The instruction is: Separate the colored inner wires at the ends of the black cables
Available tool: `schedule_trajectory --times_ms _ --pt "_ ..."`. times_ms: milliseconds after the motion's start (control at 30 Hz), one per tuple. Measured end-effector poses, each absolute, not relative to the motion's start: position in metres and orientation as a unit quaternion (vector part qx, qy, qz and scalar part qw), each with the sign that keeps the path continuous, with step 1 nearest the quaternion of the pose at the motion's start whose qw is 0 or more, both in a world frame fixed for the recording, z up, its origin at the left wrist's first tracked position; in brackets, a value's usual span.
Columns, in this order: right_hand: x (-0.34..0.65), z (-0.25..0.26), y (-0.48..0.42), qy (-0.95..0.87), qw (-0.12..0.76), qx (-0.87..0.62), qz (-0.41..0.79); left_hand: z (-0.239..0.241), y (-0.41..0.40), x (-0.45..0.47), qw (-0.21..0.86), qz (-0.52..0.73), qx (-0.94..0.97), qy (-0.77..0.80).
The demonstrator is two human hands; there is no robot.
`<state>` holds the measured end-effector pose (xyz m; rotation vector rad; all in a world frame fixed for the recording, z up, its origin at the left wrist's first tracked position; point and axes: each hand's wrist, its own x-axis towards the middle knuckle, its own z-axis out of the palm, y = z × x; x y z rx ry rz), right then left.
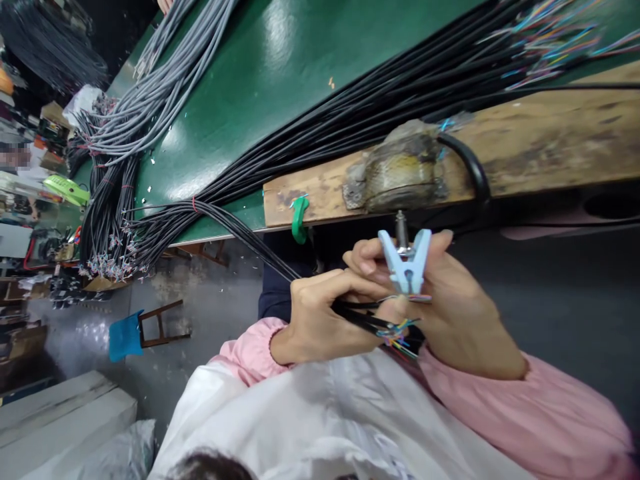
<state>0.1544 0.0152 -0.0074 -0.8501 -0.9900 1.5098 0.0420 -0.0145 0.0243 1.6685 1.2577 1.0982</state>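
My left hand (333, 313) is closed around several black cables (357, 319) whose stripped ends show thin coloured wires (400, 335). My right hand (457, 310) holds a light blue plastic clothespin (409, 270), fingers on one side and thumb on the other. The clothespin's jaw end lies at the wires of one cable beside my left thumb. Between its spread handles appears a metal shaft (401, 230), sticking out below a tape-wrapped device (403, 170); whether they touch I cannot tell.
The device sits on a wooden board (540, 143) along the green table (280, 73). A black cable bundle (350, 113) lies behind it. Grey cables (185, 80) rest at the far left. A green hook (300, 219) hangs on the board's edge. A blue chair (126, 335) stands on the floor.
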Motion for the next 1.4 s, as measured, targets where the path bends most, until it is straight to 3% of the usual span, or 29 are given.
schedule_trajectory --times_ms 133,233,333,467,567,767,1033,1233,1400 --pt "0.159 -0.022 0.018 -0.392 0.524 -0.315 0.687 0.022 -0.015 0.040 0.340 0.435 0.679 0.483" --pt "0.168 -0.038 0.018 -0.391 0.536 -0.316 0.679 0.019 -0.017 0.038 0.291 0.460 0.708 0.451" --pt "0.180 -0.049 0.010 -0.395 0.561 -0.332 0.648 0.015 -0.017 0.032 0.307 0.454 0.724 0.419" --pt "0.192 -0.047 -0.018 -0.393 0.595 -0.386 0.585 0.003 -0.009 0.017 0.387 0.382 0.745 0.387" --pt "0.189 -0.035 -0.038 -0.455 0.610 -0.454 0.464 -0.005 0.003 0.004 0.427 0.355 0.762 0.335" --pt "0.175 -0.018 -0.044 -0.576 0.587 -0.476 0.312 -0.010 0.009 -0.010 0.439 0.307 0.783 0.315" --pt "0.170 -0.030 -0.044 -0.655 0.603 -0.406 0.207 -0.018 -0.012 -0.002 0.362 0.423 0.760 0.336" --pt "0.162 -0.024 -0.048 -0.623 0.603 -0.446 0.222 -0.019 -0.018 -0.001 0.330 0.399 0.776 0.361" --pt "0.160 -0.027 -0.049 -0.626 0.606 -0.481 0.094 -0.018 -0.021 0.004 0.286 0.411 0.774 0.387"
